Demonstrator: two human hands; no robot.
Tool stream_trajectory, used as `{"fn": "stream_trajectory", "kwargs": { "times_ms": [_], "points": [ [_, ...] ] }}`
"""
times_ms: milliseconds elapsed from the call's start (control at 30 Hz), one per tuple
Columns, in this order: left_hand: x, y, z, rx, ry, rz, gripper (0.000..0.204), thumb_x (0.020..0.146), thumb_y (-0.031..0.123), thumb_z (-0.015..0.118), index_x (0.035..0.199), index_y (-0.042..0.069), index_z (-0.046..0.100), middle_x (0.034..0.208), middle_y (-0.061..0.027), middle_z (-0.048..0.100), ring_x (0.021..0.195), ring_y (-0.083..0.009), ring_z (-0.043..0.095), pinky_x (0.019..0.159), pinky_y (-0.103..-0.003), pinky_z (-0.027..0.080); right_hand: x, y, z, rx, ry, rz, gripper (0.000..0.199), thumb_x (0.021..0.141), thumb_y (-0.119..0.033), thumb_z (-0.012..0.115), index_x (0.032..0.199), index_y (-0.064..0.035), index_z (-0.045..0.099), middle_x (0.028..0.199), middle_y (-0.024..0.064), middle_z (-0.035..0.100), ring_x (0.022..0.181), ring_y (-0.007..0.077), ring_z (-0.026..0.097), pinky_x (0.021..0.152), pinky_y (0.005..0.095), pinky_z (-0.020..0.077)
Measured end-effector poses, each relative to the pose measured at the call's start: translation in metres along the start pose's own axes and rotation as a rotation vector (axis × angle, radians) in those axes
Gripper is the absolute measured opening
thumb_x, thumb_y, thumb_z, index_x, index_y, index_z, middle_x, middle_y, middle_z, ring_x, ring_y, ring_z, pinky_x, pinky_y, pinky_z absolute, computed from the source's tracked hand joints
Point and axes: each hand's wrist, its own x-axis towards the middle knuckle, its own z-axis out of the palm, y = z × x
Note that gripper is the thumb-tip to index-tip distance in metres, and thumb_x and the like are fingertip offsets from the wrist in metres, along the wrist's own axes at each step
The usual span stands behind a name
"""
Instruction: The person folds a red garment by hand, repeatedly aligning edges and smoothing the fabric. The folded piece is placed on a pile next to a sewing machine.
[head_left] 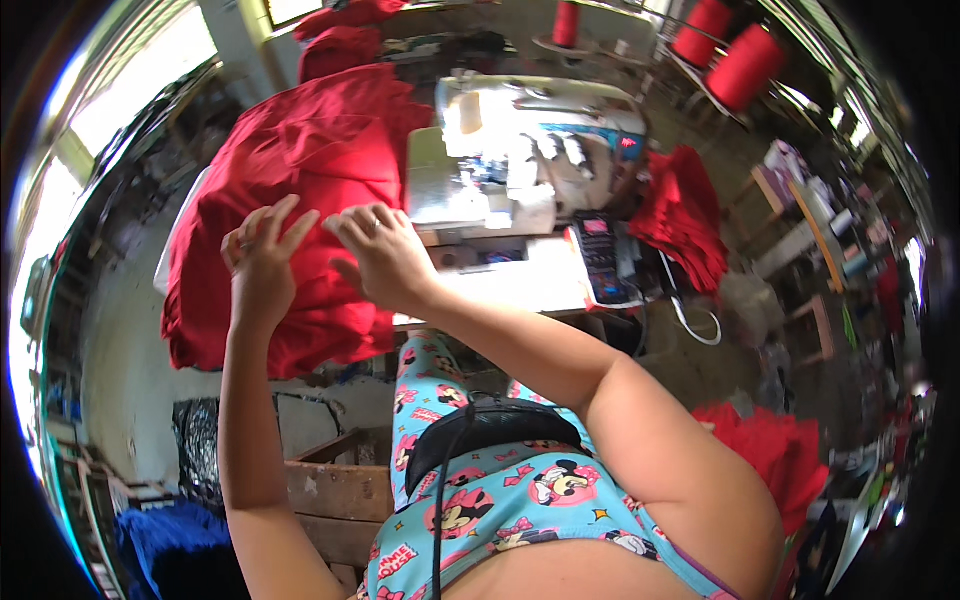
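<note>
Both hands press flat on the red fabric pile (300, 190) left of the sewing machine (520, 150): left hand (262, 262) and right hand (385, 255) with open grips, smoothing; next seems lifting a piece.

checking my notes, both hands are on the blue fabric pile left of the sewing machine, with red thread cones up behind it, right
Not quite: the fabric pile under the left hand and right hand is red, not blue. The head view shows both hands resting flat on red cloth, to the left of the sewing machine, with red thread cones up behind it. The rest stands.
</note>
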Motion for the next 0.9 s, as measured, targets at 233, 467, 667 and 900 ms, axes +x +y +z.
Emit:
{"fn": "stream_trajectory", "kwargs": {
  "times_ms": [233,467,667,900],
  "points": [
    [-0.021,0.053,-0.040,-0.305,0.213,-0.063,0.039,0.084,0.006,0.052,0.121,0.017,0.059,0.128,-0.0027,0.053,0.120,-0.0212,0.047,0.104,-0.041,0.025,-0.114,0.051,-0.146,0.430,-0.973,0.188,0.033,0.087,-0.029,0.063,0.112,-0.0078,0.060,0.110,0.0121,0.061,0.104,0.0278,0.058,0.088,0.0358,0.0472],
    [-0.043,0.073,-0.026,-0.596,0.254,-0.164,0.028,0.086,0.008,0.055,0.113,0.008,0.061,0.109,-0.0092,0.060,0.106,-0.0254,0.055,0.096,-0.039,0.034,-0.111,0.064,-0.316,-0.120,-0.139,0.577,0.014,0.084,-0.012,0.065,0.095,-0.0022,0.065,0.083,0.0115,0.066,0.070,0.0183,0.062,0.065,0.0300,0.0491],
    [-0.032,0.103,-0.025,-0.692,0.243,-0.152,0.026,0.080,0.004,0.058,0.106,0.006,0.062,0.104,-0.0093,0.060,0.099,-0.0256,0.055,0.091,-0.037,0.037,-0.102,0.137,-0.359,-0.459,0.384,0.570,0.012,0.088,-0.016,0.061,0.089,-0.0045,0.066,0.070,0.0089,0.065,0.063,0.0164,0.063,0.058,0.0293,0.0476],
    [-0.020,0.116,-0.033,-0.715,0.243,-0.062,0.022,0.078,0.004,0.059,0.100,0.007,0.064,0.097,-0.0084,0.061,0.093,-0.0252,0.055,0.088,-0.037,0.037,-0.105,0.304,-0.334,-0.685,0.211,0.797,0.028,0.081,-0.005,0.052,0.104,-0.0096,0.065,0.113,0.0149,0.060,0.104,0.0331,0.059,0.087,0.0399,0.0485]
  ]
}}
